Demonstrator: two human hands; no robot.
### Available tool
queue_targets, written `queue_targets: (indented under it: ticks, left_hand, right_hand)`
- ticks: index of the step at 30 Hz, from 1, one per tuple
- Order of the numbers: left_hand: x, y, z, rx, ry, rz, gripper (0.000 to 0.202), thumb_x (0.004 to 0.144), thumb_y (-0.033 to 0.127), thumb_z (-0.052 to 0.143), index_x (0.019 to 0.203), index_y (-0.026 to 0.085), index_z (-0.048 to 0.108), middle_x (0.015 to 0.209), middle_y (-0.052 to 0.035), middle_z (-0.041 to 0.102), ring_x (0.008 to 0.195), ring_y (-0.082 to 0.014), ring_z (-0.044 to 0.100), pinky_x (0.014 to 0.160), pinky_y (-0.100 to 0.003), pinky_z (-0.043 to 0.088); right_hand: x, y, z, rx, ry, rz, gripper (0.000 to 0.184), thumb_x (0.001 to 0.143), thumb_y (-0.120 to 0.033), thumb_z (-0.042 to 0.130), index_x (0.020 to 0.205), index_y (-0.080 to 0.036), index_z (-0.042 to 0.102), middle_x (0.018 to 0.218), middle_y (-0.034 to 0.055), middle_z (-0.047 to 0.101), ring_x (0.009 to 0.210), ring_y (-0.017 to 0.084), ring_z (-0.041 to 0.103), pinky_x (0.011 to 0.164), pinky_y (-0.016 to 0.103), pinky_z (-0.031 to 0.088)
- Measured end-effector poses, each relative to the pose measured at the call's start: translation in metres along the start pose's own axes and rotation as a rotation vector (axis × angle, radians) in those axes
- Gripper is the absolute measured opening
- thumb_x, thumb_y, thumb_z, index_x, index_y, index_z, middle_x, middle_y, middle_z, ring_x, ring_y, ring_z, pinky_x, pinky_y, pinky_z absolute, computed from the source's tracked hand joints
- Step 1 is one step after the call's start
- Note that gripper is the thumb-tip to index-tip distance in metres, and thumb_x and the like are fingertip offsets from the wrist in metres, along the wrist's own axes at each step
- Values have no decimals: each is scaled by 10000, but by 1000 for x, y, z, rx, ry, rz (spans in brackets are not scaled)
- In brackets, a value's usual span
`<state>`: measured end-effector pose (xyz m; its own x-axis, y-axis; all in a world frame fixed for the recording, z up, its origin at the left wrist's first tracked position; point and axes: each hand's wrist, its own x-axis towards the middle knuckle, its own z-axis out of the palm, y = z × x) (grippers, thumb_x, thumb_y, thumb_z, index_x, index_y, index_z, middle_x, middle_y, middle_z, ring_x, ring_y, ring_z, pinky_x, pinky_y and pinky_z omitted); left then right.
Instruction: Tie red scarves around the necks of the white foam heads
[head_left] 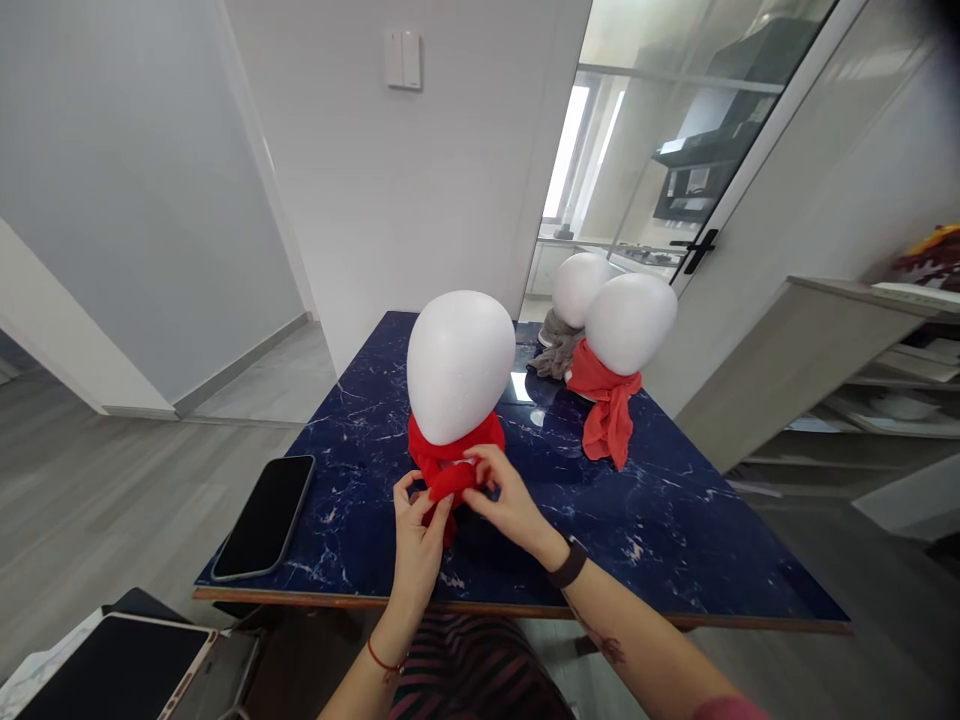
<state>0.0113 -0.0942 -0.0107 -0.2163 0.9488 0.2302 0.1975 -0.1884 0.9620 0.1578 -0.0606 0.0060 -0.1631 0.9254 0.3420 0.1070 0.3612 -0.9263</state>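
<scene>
A white mannequin head [461,360] stands on the dark blue marbled table [360,430] in front of me. Around its neck is wrapped a bright red scarf [454,482], its front part bunched between my hands. My left hand [417,525] pinches the scarf's lower left side with thumb and fingers. On the other side, my right hand [504,492] grips the scarf's right end with bent fingers. Part of the scarf hangs below my hands. The neck itself is mostly hidden by cloth and fingers.
Two more white mannequin heads stand at the back right, one with a coral-red scarf [606,405], the other with a grey scarf [556,345]. A black phone [264,515] lies at the table's left edge. A tablet [112,668] is below left. Shelves [847,380] stand right.
</scene>
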Motion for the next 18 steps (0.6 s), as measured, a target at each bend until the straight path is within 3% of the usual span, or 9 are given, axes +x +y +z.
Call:
queue_targets:
  ticks: [1,3,5,8,10,13,18]
  left_hand:
    - [1,0,-1,2,-12,17,321,817,463,532,902,210,712,1164,-81,409,992,-204,526,852,-350,488]
    - [3,-1,-6,18,-10,52,290,816,437,542,911,218,706,1141,-73,421,1035,-210,507,896,-354,463]
    - [9,-5,-13,19,-28,54,290,794,408,585,1014,237,665,1099,-56,435,1017,-194,516,903,-345,451]
    - [20,-13,-29,-66,-112,-26,471,733,370,667,1168,255,527,1010,-12,451,821,-124,561,794,-290,480]
    - [29,-16,-41,-125,-146,-88,489,685,356,711,1114,231,512,943,13,464,724,-91,558,715,-247,477]
    - [40,-15,-58,-171,-184,-161,433,616,349,756,960,185,551,852,27,506,693,-89,559,663,-215,459]
    - [55,-20,-78,-188,-213,-263,394,591,375,756,866,162,572,779,4,594,684,-122,589,638,-226,460]
  right_hand:
    - [-1,-3,3,0,-115,-5,427,738,-263,659,1146,-228,541,1019,31,587,826,141,547,735,262,445]
    - [0,-5,7,32,-156,-1,342,770,-281,637,1104,-223,588,1035,36,608,878,153,562,770,271,447]
    - [4,-3,6,104,-56,28,198,808,-307,597,976,-208,632,907,18,626,789,133,568,713,254,447]
    - [14,4,-3,297,144,108,167,814,-356,591,899,-213,600,689,-40,559,547,76,475,515,205,379]
    - [21,8,-9,452,238,147,183,800,-380,606,886,-224,566,674,-53,547,534,69,473,497,196,367]
    - [29,10,-17,643,347,182,215,759,-362,650,895,-233,545,767,-41,600,643,87,565,595,213,430]
    - [42,14,-35,799,548,203,223,711,-268,677,877,-230,532,808,-43,609,681,85,593,636,227,455]
